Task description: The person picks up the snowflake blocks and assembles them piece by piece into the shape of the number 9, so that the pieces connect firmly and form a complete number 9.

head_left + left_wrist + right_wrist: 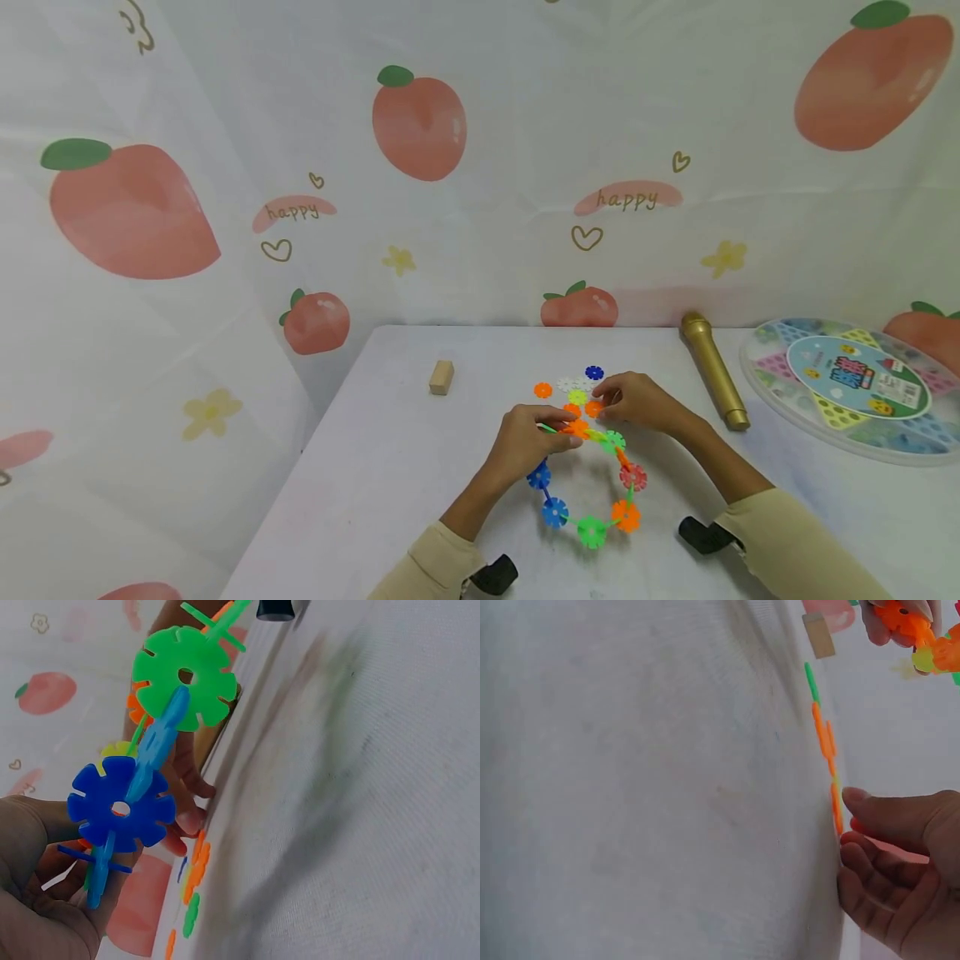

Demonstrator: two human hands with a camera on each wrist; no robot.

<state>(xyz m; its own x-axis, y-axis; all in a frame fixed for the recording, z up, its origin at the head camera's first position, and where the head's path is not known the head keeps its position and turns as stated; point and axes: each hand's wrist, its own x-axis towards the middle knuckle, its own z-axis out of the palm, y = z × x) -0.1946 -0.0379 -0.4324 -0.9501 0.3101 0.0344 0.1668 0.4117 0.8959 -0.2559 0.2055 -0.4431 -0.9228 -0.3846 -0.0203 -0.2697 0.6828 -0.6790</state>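
A ring of linked plastic snowflake discs, with a green disc [592, 532] at its near side and blue discs [555, 512] along its left, hangs from my left hand [528, 437]. That hand pinches the ring's far left part between thumb and fingers. In the left wrist view, a dark blue disc [120, 806] shows beside the hand. My right hand [637, 402] reaches down at the loose discs, fingertips right at an orange disc [593, 409]. The right wrist view shows its thumb [859, 796] and bent fingers apart, beside discs seen edge-on [822, 731].
Loose discs lie beyond the ring: orange [543, 390], yellow-green [577, 397], white [566, 384] and dark blue [594, 372]. A wooden block [442, 377] is at the back left. A gold microphone [714, 371] and a round plastic case [765, 408] lie to the right.
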